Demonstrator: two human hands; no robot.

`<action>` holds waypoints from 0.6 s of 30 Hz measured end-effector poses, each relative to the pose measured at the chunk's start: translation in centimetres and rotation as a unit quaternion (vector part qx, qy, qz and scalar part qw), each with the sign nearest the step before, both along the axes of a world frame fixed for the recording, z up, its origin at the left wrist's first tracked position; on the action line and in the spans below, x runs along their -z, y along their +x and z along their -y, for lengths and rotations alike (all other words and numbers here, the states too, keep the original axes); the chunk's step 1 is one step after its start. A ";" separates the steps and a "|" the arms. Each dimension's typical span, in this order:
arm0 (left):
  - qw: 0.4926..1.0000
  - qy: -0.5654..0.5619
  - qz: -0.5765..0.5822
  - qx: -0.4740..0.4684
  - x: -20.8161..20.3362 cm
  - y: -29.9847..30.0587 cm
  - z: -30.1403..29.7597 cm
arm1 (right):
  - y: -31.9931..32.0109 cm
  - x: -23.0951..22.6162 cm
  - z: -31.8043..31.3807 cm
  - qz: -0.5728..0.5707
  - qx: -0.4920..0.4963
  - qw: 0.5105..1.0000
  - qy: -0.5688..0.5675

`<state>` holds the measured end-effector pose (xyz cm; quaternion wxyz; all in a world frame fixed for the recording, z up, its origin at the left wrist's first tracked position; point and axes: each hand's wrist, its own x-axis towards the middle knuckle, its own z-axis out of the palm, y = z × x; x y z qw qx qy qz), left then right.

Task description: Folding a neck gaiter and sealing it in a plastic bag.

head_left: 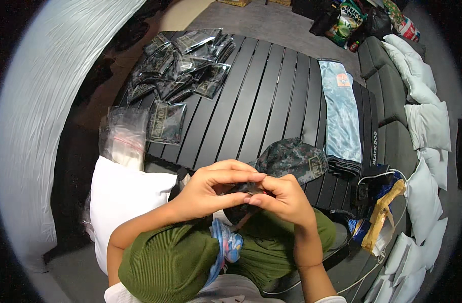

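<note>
Close in front of my body, my left hand (209,188) and my right hand (287,199) meet, thumbs and fingertips pinched together. Between them is a small dark thing (239,188), mostly hidden by the fingers, so its kind cannot be made out. Just beyond the right fingers lies a camouflage cloth piece (290,157), rounded like a cap, with a lettered patch at its right side. Whether it joins the dark thing in my fingers is hidden.
A slatted dark table (248,101) carries a pile of plastic-wrapped camouflage packets (183,65) at far left. Clear bags (126,139) lie at its left edge. Right are a shiny light-blue cloth (340,111), a cable and a blue-gold wrapper (385,214). A white pillow (125,202) sits left.
</note>
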<state>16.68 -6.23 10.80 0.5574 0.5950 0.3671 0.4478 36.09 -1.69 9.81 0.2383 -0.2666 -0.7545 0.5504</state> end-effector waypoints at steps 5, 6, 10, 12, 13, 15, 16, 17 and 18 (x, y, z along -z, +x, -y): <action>1.000 0.001 -0.002 0.006 0.0 -0.1 0.0 | 0.6 -0.6 -0.6 0.017 0.010 1.000 -0.023; 1.000 -0.011 0.024 0.002 0.0 0.0 0.0 | 1.0 -0.5 -0.9 0.013 0.030 0.999 -0.036; 0.978 -0.160 0.129 0.013 -0.7 0.0 0.0 | 3.1 0.2 -1.7 -0.124 0.093 0.977 -0.147; 0.976 -0.175 0.126 0.016 -1.0 0.1 -0.1 | 3.3 0.1 -1.7 -0.143 0.098 0.969 -0.174; 0.974 -0.176 0.139 0.021 -1.0 0.2 -0.1 | 3.0 -0.3 -1.5 -0.120 0.121 0.971 -0.170; 0.972 -0.176 0.157 0.024 -0.8 -0.1 0.0 | 2.0 -0.9 -1.2 -0.079 0.117 0.975 -0.170; 0.969 -0.179 0.168 0.016 -0.8 -0.2 0.1 | 1.5 -0.9 -0.9 -0.058 0.109 0.977 -0.174; 0.968 -0.182 0.175 0.007 -0.7 -0.1 0.1 | 0.9 -0.9 -0.9 -0.036 0.109 0.986 -0.124; 0.968 -0.182 0.174 0.007 -0.6 0.0 0.2 | 0.6 -1.0 -0.9 -0.014 0.108 0.991 -0.073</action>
